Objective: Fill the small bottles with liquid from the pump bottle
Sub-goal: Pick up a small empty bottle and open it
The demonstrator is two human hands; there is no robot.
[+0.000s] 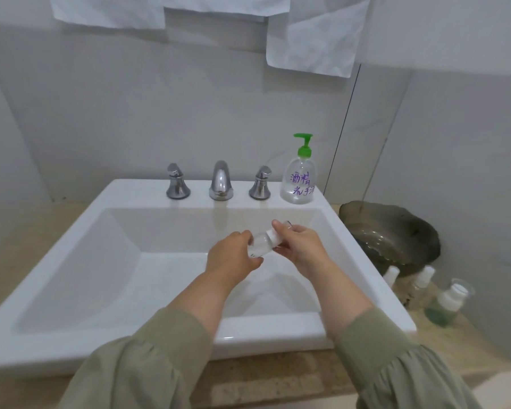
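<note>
Both hands meet over the basin of the sink [366, 278]. The left hand [233, 256] curls its fingers round the body of 1 small bottle [261, 242], and the right hand [300, 246] pinches the neck end, where a clear cap [286, 223] shows past the thumb. That bottle lies tilted, nearly on its side, above the middle of the sink and touching nothing but the hands. How much liquid it holds is too hard to tell.

My reading is that the cap is being twisted, though whether it is going on or coming off cannot be told.

The pump bottle [298, 178] stands upright on the sink's back ledge at its right corner, just beside the right tap handle [260, 184], with clear liquid low in it. 3 other small bottles [424, 278] wait on the counter off the sink's right edge, near a dark dish [396, 231].

If the cap comes off, the next move calls for setting it down, bringing the open mouth under the green nozzle at that back corner, and freeing 1 hand to press the pump head while the other steadies the narrow neck.
</note>
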